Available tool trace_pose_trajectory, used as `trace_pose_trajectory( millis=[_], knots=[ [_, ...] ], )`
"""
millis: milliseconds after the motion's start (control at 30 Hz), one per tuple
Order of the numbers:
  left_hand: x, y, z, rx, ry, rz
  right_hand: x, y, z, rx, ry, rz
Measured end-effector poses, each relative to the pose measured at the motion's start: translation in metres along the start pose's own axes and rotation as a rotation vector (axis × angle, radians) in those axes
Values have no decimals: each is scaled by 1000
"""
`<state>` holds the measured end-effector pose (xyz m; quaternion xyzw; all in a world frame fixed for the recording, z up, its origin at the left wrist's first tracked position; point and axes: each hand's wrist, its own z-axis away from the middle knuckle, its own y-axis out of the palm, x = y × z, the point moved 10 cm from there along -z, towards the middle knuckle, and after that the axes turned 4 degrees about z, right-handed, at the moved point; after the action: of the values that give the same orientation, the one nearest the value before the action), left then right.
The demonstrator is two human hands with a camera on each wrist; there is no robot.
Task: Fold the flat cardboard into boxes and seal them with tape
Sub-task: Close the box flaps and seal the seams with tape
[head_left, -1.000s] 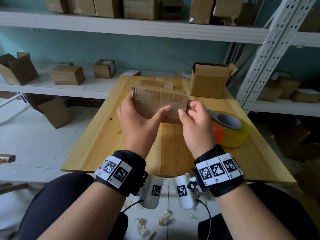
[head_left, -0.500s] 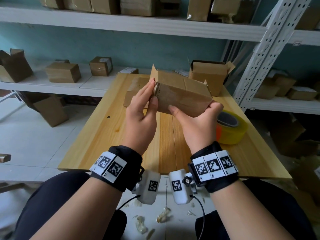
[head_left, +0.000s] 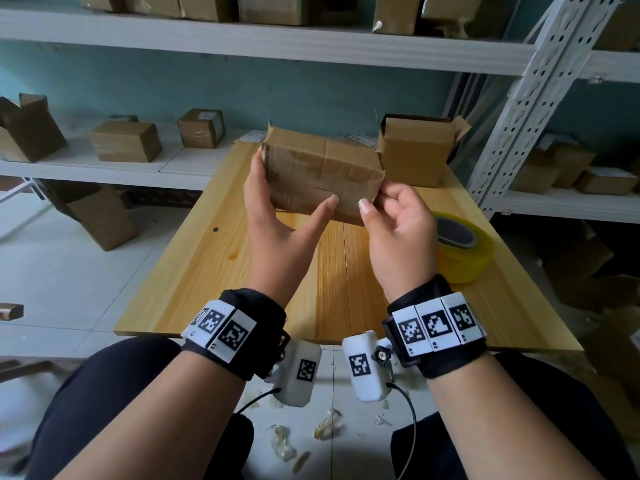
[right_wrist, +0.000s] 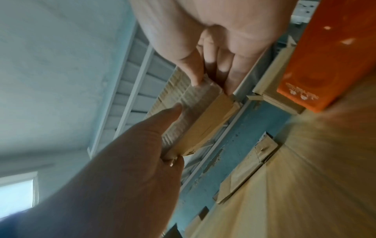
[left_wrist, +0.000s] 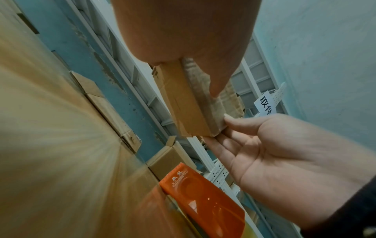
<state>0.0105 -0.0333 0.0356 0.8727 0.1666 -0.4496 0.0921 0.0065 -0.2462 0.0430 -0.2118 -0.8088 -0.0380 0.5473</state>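
A: Containers? The cardboard box is held in the air over the wooden table, far end flaps standing up, tape strips on its near face. Its inside is hidden in all three views. Behind it an open-topped box stands on the table's far right; contents not visible.

B: Hand pose. Left hand clasps the box's left end, thumb stretched along the near face, fingers behind. Right hand holds the right end, thumb on the near face, fingers curled under the lower corner.

A: Noted. Tape roll lies flat on the table just right of the right hand, untouched.

B: View differences. Left wrist camera shows an orange dispenser body on the roll, hidden from the head camera by the right hand. It also shows the box's corrugated edge under the left thumb. Right wrist view is blurred; flat cardboard lies on the table.
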Motion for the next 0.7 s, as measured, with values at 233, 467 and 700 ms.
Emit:
trace_pose_trajectory(
  millis=[233, 467, 700],
  knots=[
    [-11, -15, 1, -134, 61, -77, -2, 11, 4, 41, 10, 13],
    [-13, -5, 3, -26, 2, 78, 1, -7, 4, -83, 33, 61],
    [2, 4, 0, 98, -125, -61, 2, -13, -5, -59, -30, 79]
  ],
)
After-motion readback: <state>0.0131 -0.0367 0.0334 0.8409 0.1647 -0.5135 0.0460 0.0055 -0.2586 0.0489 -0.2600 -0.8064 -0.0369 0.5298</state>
